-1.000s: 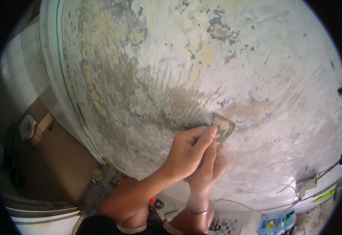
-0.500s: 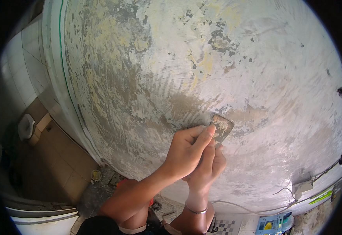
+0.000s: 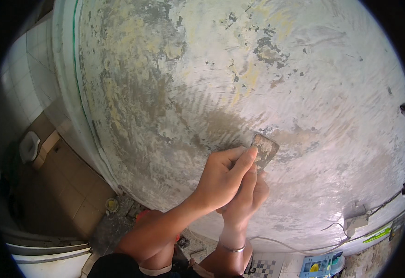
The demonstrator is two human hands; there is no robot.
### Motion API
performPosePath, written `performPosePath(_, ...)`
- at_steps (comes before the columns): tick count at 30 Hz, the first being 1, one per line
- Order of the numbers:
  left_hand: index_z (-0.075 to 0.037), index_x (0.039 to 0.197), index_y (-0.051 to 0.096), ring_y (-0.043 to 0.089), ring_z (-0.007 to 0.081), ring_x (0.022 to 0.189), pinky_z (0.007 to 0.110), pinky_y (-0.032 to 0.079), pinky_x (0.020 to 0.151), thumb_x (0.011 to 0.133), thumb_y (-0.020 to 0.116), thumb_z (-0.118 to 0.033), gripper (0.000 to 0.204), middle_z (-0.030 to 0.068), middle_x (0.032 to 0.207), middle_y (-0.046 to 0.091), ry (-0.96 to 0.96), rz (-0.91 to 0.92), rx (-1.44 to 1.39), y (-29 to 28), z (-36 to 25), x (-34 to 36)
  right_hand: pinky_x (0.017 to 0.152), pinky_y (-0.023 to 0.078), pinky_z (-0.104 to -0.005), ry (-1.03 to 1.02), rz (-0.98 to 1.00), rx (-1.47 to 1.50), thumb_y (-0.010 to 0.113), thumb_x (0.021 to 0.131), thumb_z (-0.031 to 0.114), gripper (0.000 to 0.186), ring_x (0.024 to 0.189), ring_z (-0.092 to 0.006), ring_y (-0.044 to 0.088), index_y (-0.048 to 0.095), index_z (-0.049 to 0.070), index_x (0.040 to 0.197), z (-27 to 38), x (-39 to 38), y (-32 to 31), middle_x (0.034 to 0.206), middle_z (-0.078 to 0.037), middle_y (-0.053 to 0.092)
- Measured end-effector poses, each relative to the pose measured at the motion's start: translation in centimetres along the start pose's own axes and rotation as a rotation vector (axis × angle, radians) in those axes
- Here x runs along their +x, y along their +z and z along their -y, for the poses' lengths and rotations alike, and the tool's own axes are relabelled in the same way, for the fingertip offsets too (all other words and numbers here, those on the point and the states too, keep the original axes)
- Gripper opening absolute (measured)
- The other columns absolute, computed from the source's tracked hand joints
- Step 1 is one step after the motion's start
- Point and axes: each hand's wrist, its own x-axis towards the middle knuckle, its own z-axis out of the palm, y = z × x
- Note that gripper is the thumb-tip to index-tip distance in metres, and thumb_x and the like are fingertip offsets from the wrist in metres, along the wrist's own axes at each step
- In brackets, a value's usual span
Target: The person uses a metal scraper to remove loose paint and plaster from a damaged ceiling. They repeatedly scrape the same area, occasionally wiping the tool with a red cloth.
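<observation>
A flat scraper [image 3: 266, 150] with a worn, plaster-smeared blade lies against a patchy wall [image 3: 323, 102], its edge at the wall surface. My left hand [image 3: 224, 178] is closed, with its thumb pressed on the blade's near side. Just below and to the right, my right hand [image 3: 248, 197] is closed too, its fingers wrapped where the handle would be. Both hands grip the one tool together, and the handle is hidden inside them. Around the blade the wall shows grey, brown and yellowish patches where the coating is scraped.
Left of the wall, a door frame [image 3: 66, 69] borders a tiled room with a white basin-like fixture [image 3: 29, 147]. A small tub [image 3: 112, 205] stands on the floor. At lower right are a wall box [image 3: 356, 222] with a loose cable [image 3: 300, 251] and a blue container [image 3: 320, 265].
The view has shifted slightly, moving the wall a little to the right in the picture. Both hands keep their grip on the scraper, at nearly the same spot on the wall.
</observation>
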Motion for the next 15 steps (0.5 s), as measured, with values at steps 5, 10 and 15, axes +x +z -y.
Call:
performPosePath(5, -0.002, 0.071, 0.057, 0.041, 0.0046, 0.062, 0.027, 0.035, 0.054, 0.106, 0.057, -0.031, 0.046, -0.0025, 0.063, 0.051, -0.003, -0.005, -0.02, 0.28, -0.07, 0.01, 0.07, 0.037, -0.0285, 0.052, -0.023, 0.031, 0.051, 0.107, 0.02, 0.047, 0.054, -0.0043, 0.035, 0.053, 0.0, 0.064, -0.16, 0.01, -0.09, 0.052, 0.001, 0.052)
performPosePath(10, -0.001, 0.071, 0.057, 0.041, 0.0049, 0.062, 0.027, 0.036, 0.054, 0.106, 0.057, -0.033, 0.047, -0.0021, 0.062, 0.051, -0.001, 0.003, -0.002, 0.43, -0.08, -0.01, 0.062, 0.036, -0.0264, -0.006, -0.013, 0.007, 0.051, 0.107, 0.021, 0.047, 0.053, -0.0042, 0.038, 0.053, 0.001, 0.064, -0.2, 0.12, -0.26, 0.052, 0.001, 0.052)
performPosePath(15, -0.001, 0.072, 0.057, 0.042, 0.0048, 0.063, 0.027, 0.036, 0.055, 0.106, 0.058, -0.035, 0.047, -0.0019, 0.063, 0.052, -0.036, 0.014, 0.011, 0.63, -0.16, -0.05, 0.054, 0.034, -0.0264, 0.048, 0.0, 0.038, 0.051, 0.108, 0.022, 0.048, 0.054, -0.0041, 0.042, 0.054, 0.001, 0.065, 0.5, -0.02, -0.46, 0.053, 0.001, 0.052)
